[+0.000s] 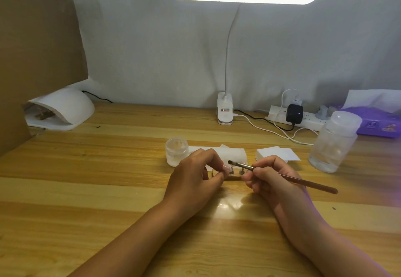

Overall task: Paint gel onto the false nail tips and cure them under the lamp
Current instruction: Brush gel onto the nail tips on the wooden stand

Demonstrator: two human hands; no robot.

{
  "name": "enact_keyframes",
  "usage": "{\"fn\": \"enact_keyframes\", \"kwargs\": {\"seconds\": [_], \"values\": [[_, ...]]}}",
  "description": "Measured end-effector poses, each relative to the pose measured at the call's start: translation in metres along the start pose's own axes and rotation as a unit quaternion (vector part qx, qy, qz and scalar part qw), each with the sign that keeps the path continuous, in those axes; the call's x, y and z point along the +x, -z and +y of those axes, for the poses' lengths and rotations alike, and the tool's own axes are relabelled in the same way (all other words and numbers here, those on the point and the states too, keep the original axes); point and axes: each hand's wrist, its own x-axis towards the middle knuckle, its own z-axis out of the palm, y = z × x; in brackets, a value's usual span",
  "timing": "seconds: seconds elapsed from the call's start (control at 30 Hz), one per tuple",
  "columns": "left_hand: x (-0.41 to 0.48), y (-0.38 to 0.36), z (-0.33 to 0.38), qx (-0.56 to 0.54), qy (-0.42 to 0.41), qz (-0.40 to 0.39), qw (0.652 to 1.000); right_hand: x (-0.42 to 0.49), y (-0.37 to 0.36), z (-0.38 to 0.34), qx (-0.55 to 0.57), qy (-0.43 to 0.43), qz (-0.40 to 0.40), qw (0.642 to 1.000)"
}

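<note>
Nearest, the left hand point(193, 181) pinches one false nail tip point(226, 169), the right hand point(275, 179) grips one brush point(308, 184) over the table point(86, 190); two pegs point(241, 171) stand between them.

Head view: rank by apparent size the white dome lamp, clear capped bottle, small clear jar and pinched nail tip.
White dome curing lamp and clear plastic capped bottle: alike, bottle nearer, so unranked.
Small clear round jar.
Pale false nail tip pinched by the left hand.
</note>
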Motion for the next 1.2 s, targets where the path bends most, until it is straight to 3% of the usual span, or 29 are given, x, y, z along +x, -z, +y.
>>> {"fn": "enact_keyframes", "kwargs": {"seconds": [0.97, 1.2], "values": [[0.0004, -0.001, -0.0035, 0.004, -0.014, 0.003, 1.0, -0.0005, -0.0036, -0.0013, -0.071, -0.023, 0.033, 0.997], [0.0001, -0.0011, -0.0034, 0.0, -0.012, 0.008, 1.0, -0.0012, -0.0017, -0.003, -0.031, -0.017, 0.041, 0.999]]}}
